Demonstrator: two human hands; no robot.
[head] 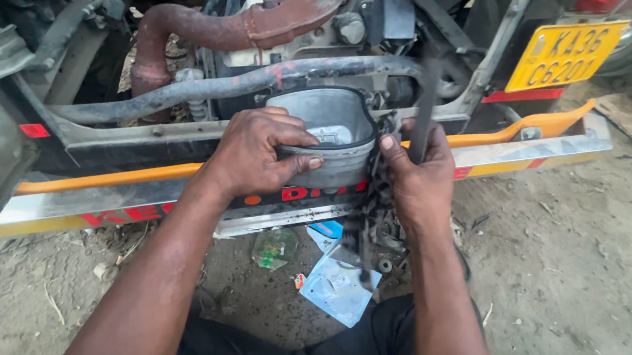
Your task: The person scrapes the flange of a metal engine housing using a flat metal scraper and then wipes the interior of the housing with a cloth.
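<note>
**Both hands on a grey metal cover at the vehicle's rear**

The person sat on the dirt ground [559, 273] facing the back of a vehicle, and both bare hands met at a grey metal cover [332, 124], a cup-shaped casting edged with a black gasket [367, 122]. The cover sat above the orange and chrome bumper [530, 143], just below a dark curved bar [226, 86] and a rusty pipe [215, 29].

The left hand [255, 152] was clamped on the cover: fingers lay over its near rim and the thumb pressed against its front wall. The right hand [418, 173] stood just to the cover's right, thumb up against the gasket edge, fingers closed round a dark upright tool or strap [424, 107]; what it was exactly could not be told. A greasy chain-like part [372, 210] hung between the hands.

The cover's open mouth faced up and toward the person, its long axis running left to right along the bumper. The left hand was the nearer, already on it. Torn blue and white packets [335, 281] lay on the ground below.
</note>
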